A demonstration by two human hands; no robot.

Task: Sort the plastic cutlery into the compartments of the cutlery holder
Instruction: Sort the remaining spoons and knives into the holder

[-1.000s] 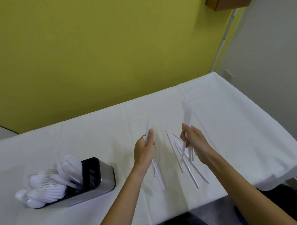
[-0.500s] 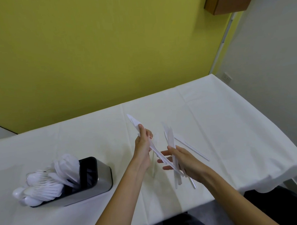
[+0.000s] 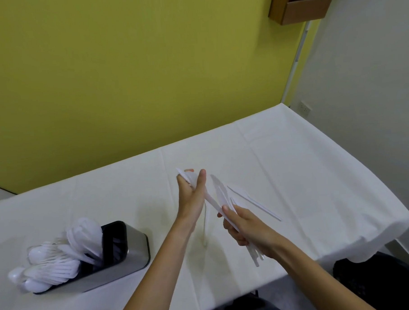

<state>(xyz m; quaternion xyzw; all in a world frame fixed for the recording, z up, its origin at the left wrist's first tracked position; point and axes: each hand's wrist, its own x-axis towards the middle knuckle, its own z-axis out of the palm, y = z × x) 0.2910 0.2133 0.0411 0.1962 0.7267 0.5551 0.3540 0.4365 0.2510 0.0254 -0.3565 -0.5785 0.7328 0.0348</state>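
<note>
Right hand (image 3: 246, 225) grips the knives (image 3: 213, 200) by their handles — left hand (image 3: 191, 197) pinches the blades. Likely light, stiff, slick — best held mid-handle.

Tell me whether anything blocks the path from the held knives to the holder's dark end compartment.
Nothing visible does. Bare tablecloth lies between the knives, gripped by the left hand and right hand, and the cutlery holder; the spoons lean out its far end.

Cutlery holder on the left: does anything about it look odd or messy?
Slightly: white spoons crowd the cutlery holder at its left end and splay out over its rim, while its right compartment looks dark and nearly empty.
</note>
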